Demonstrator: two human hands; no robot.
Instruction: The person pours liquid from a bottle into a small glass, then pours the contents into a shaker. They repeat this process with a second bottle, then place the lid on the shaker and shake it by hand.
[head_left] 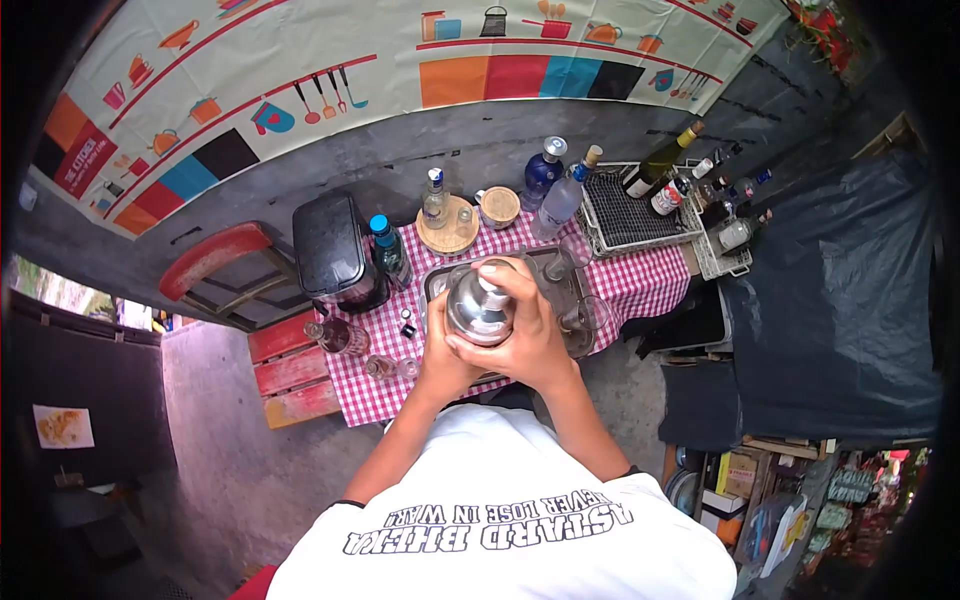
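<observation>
A shiny metal shaker [478, 308] is held between both hands above the table. My left hand [447, 345] wraps round its left side and underside. My right hand [527, 325] grips the right side, with fingers reaching over the top. Beneath the shaker lies a dark tray [577, 345], partly hidden by the hands, with clear glasses [592, 313] on its right part. Left of the hands, a small black-and-white item [407, 325] rests on the cloth.
A checkered cloth [365, 400] covers the table. Bottles [391, 255], a black bin [330, 250], a round wooden board [447, 238] and a wire rack [645, 245] with bottles stand around the tray. A red chair [290, 350] is at left.
</observation>
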